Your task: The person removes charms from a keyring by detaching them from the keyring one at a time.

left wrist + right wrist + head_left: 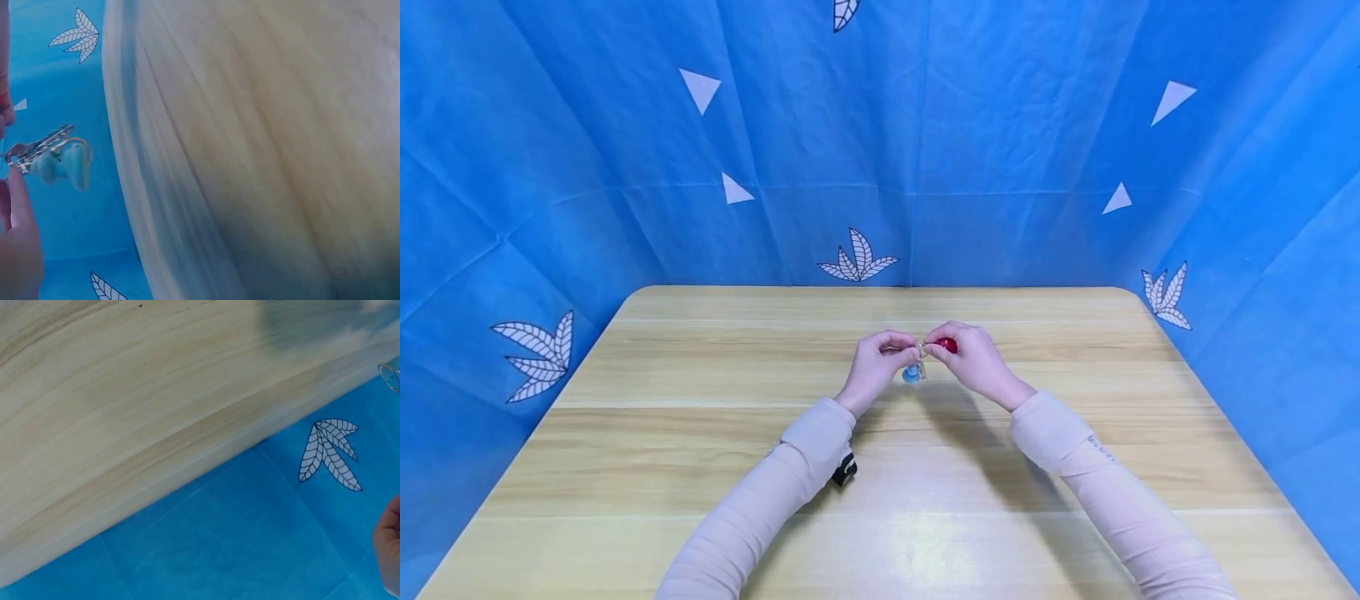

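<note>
Both hands meet above the far middle of the table. My left hand (880,362) pinches the metal part of a keychain (47,145) between thumb and fingertips. From it hang a light blue charm (912,373) and a gold-coloured ring, clearer in the left wrist view, where the charm (69,165) looks rounded and lobed. Facing it, my right hand (973,358) pinches a small glossy red piece (948,343), mostly covered by the fingers. Gold-coloured metal (922,350) spans the small gap between the fingertips; whether it joins the red piece cannot be told.
A pale wood-grain table (700,467) lies under both arms. Blue cloth (1000,125) with white leaves and triangles hangs behind it and at both sides. A black strapped object (845,469) shows at the left sleeve's cuff.
</note>
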Tool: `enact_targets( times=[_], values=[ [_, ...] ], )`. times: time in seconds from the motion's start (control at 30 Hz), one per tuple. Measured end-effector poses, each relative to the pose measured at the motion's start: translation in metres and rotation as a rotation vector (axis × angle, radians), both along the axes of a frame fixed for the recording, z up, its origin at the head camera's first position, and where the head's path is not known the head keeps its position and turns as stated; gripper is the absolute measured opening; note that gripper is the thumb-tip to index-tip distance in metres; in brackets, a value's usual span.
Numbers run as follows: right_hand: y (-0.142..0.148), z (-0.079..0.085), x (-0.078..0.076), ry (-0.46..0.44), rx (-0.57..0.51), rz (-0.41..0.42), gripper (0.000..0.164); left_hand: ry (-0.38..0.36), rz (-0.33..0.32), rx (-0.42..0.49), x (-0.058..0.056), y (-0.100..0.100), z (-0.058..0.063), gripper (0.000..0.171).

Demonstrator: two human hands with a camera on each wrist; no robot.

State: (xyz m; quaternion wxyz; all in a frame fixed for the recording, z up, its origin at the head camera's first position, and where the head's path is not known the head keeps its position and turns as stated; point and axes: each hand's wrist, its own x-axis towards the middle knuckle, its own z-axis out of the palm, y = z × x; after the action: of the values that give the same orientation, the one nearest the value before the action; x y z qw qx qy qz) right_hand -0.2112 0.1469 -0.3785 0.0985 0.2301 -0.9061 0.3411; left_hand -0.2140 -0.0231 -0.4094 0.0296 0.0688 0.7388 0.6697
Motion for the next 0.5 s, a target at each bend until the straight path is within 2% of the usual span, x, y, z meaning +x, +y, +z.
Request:
enact_targets(
  times=[0.13, 0.33, 0.5],
  values=[
    [-0.0006, -0.0012, 0.0012, -0.015, -0.002, 0.012, 0.012, 0.028, -0.032, -0.095, -0.0007, 0.0012, 0.0008, 0.018],
    [-0.0021, -0.0024, 0.0012, 0.002, -0.005, 0.036, 0.010, 0.171, -0.043, -0.271, -0.0020, 0.0054, 0.0018, 0.013],
    [-0.0022, -0.0033, 0.0007, 0.009, -0.009, 0.031, 0.011, 0.198, -0.003, -0.307, -0.0015, 0.0060, 0.0040, 0.009]
  ],
)
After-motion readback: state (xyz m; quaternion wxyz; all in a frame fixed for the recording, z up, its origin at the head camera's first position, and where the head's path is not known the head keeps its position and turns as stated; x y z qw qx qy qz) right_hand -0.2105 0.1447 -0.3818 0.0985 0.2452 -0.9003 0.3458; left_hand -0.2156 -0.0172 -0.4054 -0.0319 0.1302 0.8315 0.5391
